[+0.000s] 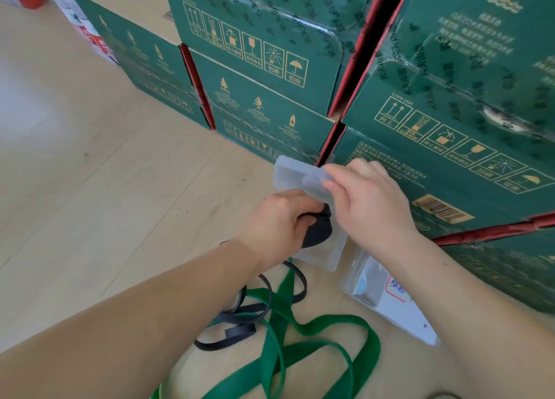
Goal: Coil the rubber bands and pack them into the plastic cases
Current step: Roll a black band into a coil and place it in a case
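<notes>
So the packing step is what's in hand here: a dark rubber band (319, 230), already wound into a tight bundle, is being pushed into the open plastic case (334, 258), which is held up just above the floor (90, 188) in front of the stacked green boxes (270, 68). The bundle is gripped by the left hand (279, 218), fingers (300, 202) curled round it, and it looks only partly seated in the tray, with some of it still bulging over the near edge. The hinged lid (289, 173) is kept swung back by the right hand (369, 206), pinched at its edge between thumb and fingertips. Whether the coil is touching the bottom of the tray can't really be told, since it's half hidden by the hand. Next up, probably: the bundle has to be pressed flat so nothing springs out, then the lid gets folded down and snapped, and the coil needs to be kept pinned until the lid is nearly on it. Plenty is left to do after that. A long green band (300, 332) and another dark band (237, 317) are lying loose and tangled over each other on the floor near the forearms, not coiled yet, and a second clear case (368, 281) with a label is lying just beside the one being filled.
</notes>
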`<state>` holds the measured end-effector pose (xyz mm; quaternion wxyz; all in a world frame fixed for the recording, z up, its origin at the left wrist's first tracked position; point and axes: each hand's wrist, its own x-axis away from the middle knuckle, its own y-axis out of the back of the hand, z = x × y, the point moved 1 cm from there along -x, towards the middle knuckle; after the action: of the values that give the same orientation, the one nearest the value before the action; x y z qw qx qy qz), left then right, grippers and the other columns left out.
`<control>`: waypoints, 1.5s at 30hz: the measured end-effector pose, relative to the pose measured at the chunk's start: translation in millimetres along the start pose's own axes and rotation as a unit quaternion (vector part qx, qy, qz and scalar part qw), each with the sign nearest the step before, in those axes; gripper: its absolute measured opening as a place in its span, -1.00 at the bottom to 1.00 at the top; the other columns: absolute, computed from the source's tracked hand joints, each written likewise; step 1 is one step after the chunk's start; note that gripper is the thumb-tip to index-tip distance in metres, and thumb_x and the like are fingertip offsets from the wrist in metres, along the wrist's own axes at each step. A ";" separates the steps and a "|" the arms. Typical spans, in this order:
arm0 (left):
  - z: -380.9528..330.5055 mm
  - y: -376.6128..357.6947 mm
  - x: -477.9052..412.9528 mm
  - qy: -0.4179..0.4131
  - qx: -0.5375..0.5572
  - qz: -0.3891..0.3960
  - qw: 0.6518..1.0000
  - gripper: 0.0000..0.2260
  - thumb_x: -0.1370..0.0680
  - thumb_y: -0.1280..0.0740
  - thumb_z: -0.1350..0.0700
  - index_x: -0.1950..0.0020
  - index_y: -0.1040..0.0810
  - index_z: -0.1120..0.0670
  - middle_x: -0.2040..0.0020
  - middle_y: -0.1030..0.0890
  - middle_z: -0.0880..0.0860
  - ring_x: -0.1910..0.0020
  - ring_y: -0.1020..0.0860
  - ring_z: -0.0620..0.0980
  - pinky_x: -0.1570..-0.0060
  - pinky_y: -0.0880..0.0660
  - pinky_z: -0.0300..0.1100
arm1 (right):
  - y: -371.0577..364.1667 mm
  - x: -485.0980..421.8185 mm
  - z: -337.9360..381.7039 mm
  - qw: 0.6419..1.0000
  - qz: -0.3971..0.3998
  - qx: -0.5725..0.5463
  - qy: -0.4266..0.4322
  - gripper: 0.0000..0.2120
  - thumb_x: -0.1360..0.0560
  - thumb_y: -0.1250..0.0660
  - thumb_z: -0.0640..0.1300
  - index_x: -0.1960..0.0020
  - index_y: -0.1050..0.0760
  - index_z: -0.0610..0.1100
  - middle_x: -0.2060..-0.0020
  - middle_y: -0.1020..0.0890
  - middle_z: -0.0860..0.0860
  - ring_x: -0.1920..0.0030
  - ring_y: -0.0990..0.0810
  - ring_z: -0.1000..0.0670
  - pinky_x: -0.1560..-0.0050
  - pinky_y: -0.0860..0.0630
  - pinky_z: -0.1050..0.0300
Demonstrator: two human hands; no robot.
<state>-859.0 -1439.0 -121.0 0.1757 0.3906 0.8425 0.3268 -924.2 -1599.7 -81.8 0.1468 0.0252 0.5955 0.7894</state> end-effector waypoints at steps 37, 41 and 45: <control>28.7 -28.7 -13.5 0.053 -0.064 0.141 0.987 -0.72 -0.62 -0.31 0.19 -0.30 -0.62 0.00 -0.16 -0.63 0.06 -0.20 -0.54 0.12 -0.21 -0.48 -0.02 | -51.0 73.3 1.5 0.912 0.069 -0.265 -0.305 -0.93 -0.58 -0.33 -0.12 0.02 -0.53 0.04 0.09 -0.59 0.11 0.09 -0.55 0.00 0.12 -0.45 0.08; 20.4 -37.3 -6.4 0.016 -0.112 0.099 0.989 -0.75 -0.62 -0.30 0.18 -0.27 -0.62 -0.01 -0.18 -0.47 0.10 -0.14 -0.45 0.14 -0.10 -0.50 0.03 | -65.9 74.6 0.7 0.822 0.052 -0.397 -0.404 -0.90 -0.62 -0.29 -0.08 -0.04 -0.55 0.09 0.06 -0.68 0.08 0.08 -0.67 -0.05 0.03 -0.57 0.03; 20.6 -39.0 0.3 -0.035 -0.107 0.075 0.991 -0.77 -0.56 -0.37 0.21 -0.17 -0.67 -0.02 -0.12 -0.44 0.12 -0.04 -0.42 0.16 -0.06 -0.51 0.07 | -75.2 77.8 9.7 0.791 0.066 -0.439 -0.422 -0.89 -0.64 -0.27 -0.11 -0.14 -0.52 0.03 -0.03 -0.69 0.11 0.49 -0.59 0.02 0.37 -0.49 0.16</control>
<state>-869.0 -1449.0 -162.7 0.2213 0.4425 0.7643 0.4135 -981.3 -1551.7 -160.8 0.3263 0.3275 0.0612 0.8846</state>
